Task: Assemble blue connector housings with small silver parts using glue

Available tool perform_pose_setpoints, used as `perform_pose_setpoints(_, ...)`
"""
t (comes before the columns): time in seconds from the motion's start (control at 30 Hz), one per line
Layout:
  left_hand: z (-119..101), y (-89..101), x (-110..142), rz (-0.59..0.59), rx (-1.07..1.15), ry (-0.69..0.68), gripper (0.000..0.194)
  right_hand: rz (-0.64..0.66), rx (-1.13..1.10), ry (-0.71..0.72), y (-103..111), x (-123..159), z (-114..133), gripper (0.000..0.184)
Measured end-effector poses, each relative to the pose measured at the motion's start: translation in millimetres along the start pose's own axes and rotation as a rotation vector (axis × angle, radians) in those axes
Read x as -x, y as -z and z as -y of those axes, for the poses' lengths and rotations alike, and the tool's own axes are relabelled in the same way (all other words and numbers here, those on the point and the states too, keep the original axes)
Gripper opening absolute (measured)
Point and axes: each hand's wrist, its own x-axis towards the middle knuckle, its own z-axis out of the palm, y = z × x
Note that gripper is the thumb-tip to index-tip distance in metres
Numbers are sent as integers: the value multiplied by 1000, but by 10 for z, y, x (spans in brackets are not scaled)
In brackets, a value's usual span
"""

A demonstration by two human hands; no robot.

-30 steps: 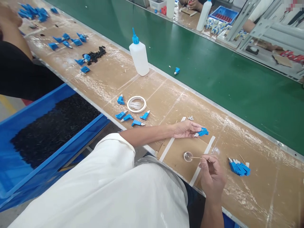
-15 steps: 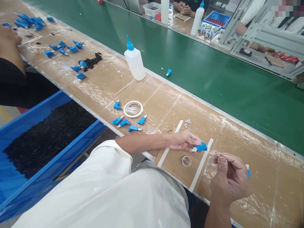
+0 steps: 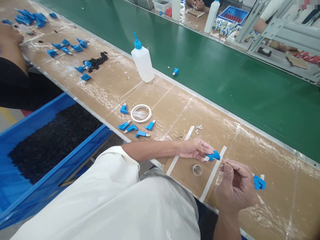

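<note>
Blue piece [image 3: 213, 155] is in the left hand [image 3: 196, 148], fingers pinching it, held up above the desk [image 3: 165, 116], pale end toward the palm side. Right hand [image 3: 237, 186] pinches a thin stick [image 3: 221, 162] between thumb and fingers; tip at the piece, contact too small to tell. Piece looks light, stiff, probably plastic, perhaps slick if wet; best hold is by the blue body, sparing the pale end. Stick looks light and easy to snap; grip well back from the tip. Small clear dish [image 3: 197, 170] sits just below the left hand, between two white strips [image 3: 213, 175]. More blue pieces [image 3: 259, 182] lie just beyond the right hand.

Desk: brown covering, glossy streaks, seams. White-bodied bottle [image 3: 143, 65] stands at the far edge, beside a green belt [image 3: 212, 66]. Blue tub [image 3: 37, 111] of black bits [image 3: 57, 140] at left; co-worker's hand [image 3: 10, 33] far left.
</note>
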Motion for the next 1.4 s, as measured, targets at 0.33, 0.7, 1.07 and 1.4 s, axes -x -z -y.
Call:
perform_pose_setpoints(0.33, 22, 20, -13, -42, -5, -5, 36, 148, 220, 358, 40, 0, -2, 23)
perform_pose_setpoints(0.7, 27, 37, -15, 1, -13, -20, 39, 126, 173, 286, 47, 3, -21, 23)
perform_pose_setpoints(1.07, -1, 48, 13, 57, -71, -62, 36, -156, -257, -231, 4, -26, 133, 8)
perform_pose_setpoints(1.4, -131, 78, 10, -17, -64, -159, 22, 265, -82, -252, 236, 248, -52, 6)
